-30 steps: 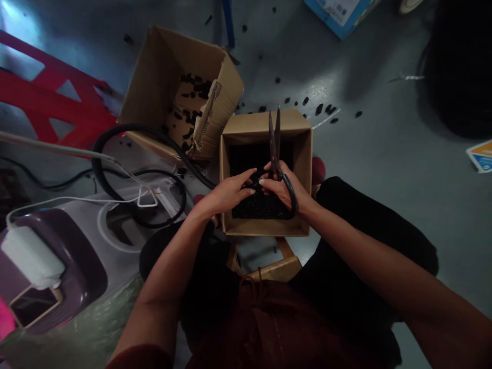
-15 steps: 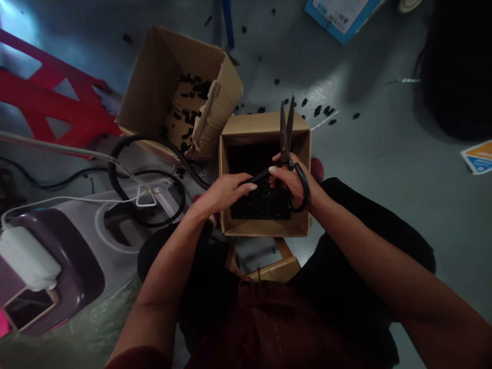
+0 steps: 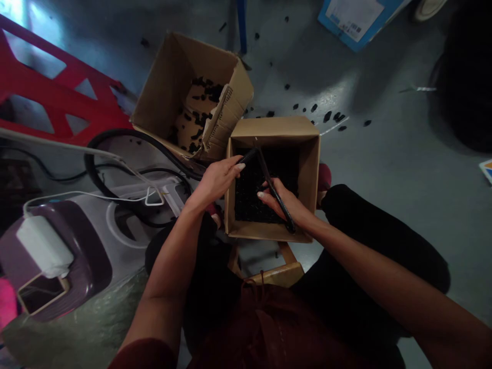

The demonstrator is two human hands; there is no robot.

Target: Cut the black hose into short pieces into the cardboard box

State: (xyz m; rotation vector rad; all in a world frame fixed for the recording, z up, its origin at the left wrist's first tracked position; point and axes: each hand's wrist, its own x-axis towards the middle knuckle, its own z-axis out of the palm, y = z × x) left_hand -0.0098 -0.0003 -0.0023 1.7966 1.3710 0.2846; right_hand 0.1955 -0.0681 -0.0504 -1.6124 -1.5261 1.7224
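My left hand [image 3: 220, 178] is closed round a black ribbed tube [image 3: 249, 155] near its end, over the left side of a cardboard box [image 3: 274, 127]. The tube trails off to the left in a loop. My right hand [image 3: 282, 199] grips black scissors [image 3: 271, 185], whose blades point up and left and reach the end of the tube. Whether the blades touch it I cannot tell. Dark pieces [image 3: 248, 200] lie inside the box beneath both hands.
A second cardboard box [image 3: 151, 110] with black pieces stands at the upper left. Black bits [image 3: 327, 116] are scattered on the floor. Left are a red plastic frame [image 3: 69, 97] and a purple-topped stool [image 3: 90, 246] carrying a white adapter [image 3: 44, 246]. A blue box [image 3: 346, 38] sits at the top right.
My right hand has moved down, away from the tube, and the scissors have swung from pointing up to pointing up-left at the tube's end. The view has shifted slightly.
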